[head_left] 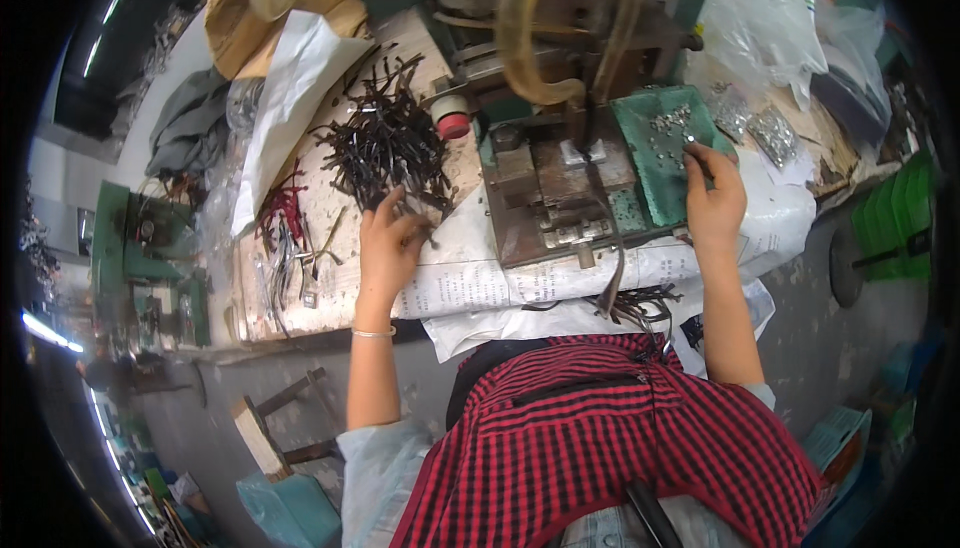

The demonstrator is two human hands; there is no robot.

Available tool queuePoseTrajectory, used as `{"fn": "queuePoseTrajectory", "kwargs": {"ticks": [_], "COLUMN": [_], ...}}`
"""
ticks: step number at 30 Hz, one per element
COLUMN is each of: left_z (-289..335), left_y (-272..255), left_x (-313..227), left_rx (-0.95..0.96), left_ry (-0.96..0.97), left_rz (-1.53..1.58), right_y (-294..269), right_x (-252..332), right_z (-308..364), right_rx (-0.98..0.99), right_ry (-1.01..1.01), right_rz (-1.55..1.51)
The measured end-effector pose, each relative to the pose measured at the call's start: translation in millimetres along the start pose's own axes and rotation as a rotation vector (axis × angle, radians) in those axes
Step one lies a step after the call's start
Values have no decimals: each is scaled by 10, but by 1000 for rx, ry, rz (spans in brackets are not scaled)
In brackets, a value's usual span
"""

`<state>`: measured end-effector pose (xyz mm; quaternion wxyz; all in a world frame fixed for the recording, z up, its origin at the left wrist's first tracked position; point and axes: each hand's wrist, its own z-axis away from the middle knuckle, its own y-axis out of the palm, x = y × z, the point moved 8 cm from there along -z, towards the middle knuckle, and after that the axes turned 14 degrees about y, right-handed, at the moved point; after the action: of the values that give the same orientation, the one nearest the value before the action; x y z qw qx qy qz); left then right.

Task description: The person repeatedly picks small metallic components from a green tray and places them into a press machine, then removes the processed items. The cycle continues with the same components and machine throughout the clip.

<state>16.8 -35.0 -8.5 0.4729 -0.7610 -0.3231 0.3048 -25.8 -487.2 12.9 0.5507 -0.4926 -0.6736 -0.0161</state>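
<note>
My left hand [388, 248] is at the near edge of a tangled pile of dark straps [385, 143], its fingers bent and spread apart. A dark strap end shows beside its thumb; I see no firm grip on it. My right hand [718, 203] reaches over the right rim of a green tray [650, 188] of small metal pieces [672, 126]. Its thumb and forefinger are pinched together, with a bright small metal piece [690, 138] at the tips. Between my hands stands a bench press [560, 183]; a dark strap [615, 248] runs from under its head toward me.
A red push button [453, 125] sits left of the press. Red straps [287, 206] and loose buckled strips lie at the table's left. Bags of metal pieces [772, 136] lie at the right. More dark straps [645, 303] hang at the front edge above my checked apron [590, 398].
</note>
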Motion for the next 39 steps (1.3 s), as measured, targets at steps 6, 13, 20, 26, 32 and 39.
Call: {"fn": "queuePoseTrajectory", "kwargs": {"ticks": [6,13,20,26,32,39], "left_z": [127,-458,-386,-514,-754,-1027], "left_y": [71,-375,172,-404,-1114,-758], "left_x": [467,51,-97,-533,-1687,-2273], "left_rx": [-838,-521,-582,-797,-735,-574], "left_ry": [-414,-320,-660,-392,426,724], "left_rz": [752,1050,978,894,408,112], "right_y": [-342,-386,322,366,250,24], "right_x": [-193,464,1120,1122,1385,1064], "right_z": [199,216,101,159,286,-45], "right_rx": [-33,136,293,348,536,586], "right_ry": [30,70,120,224,339,245], "right_rz": [134,-265,-688,-857,-882,-654]}}
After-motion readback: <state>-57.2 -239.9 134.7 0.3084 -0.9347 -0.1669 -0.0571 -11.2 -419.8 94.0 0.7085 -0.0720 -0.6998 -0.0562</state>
